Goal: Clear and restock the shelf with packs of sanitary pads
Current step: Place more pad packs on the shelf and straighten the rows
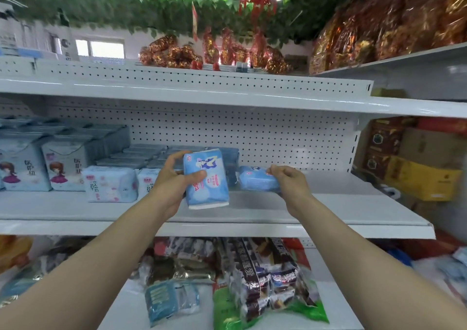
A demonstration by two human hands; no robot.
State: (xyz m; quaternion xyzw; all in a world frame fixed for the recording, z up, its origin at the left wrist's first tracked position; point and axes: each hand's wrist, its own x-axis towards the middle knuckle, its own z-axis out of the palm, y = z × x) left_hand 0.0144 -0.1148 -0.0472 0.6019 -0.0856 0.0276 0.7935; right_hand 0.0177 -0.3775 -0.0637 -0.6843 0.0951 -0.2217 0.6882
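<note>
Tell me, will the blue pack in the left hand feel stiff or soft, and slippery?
Probably soft: the blue pack looks puffy under the left hand. Likely light, since one hand holds it upright. Its plastic wrap may slip.

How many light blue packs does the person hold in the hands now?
2. The upright pack is gripped by the left hand; the flat pack is pinched by the right hand, over the middle shelf. Similar packs behind them may be partly hidden.

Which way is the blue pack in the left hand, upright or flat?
Upright, slightly tilted: the left hand grips the blue pack, printed front facing the camera.
</note>
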